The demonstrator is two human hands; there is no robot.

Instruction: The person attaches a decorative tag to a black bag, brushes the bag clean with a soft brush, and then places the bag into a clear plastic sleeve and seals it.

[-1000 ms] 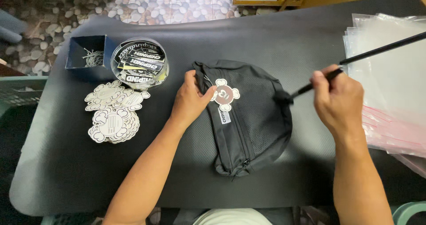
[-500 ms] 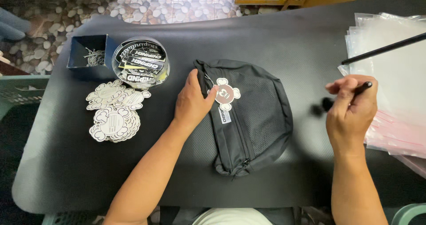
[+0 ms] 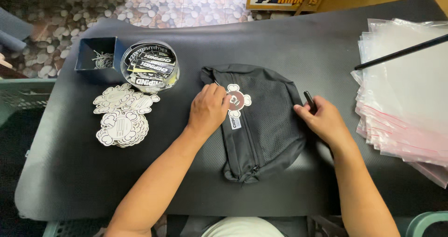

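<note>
Left hand (image 3: 208, 110) lies flat on the black pouch (image 3: 261, 125), fingers by the tag (image 3: 236, 99). Right hand (image 3: 325, 121) pinches the strap end (image 3: 310, 101); a tug could drag the pouch askew.

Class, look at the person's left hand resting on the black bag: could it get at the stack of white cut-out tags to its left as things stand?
Probably yes. The left hand lies on the black bag, and only bare black mat separates it from the white tags. Nothing covers them.

Even, fairly bright overhead light; soft shadows under the forearms. Mild glare on the stack of clear plastic bags (image 3: 410, 106) at right. Sharp focus throughout, slight wide-angle bending at the edges.
</note>
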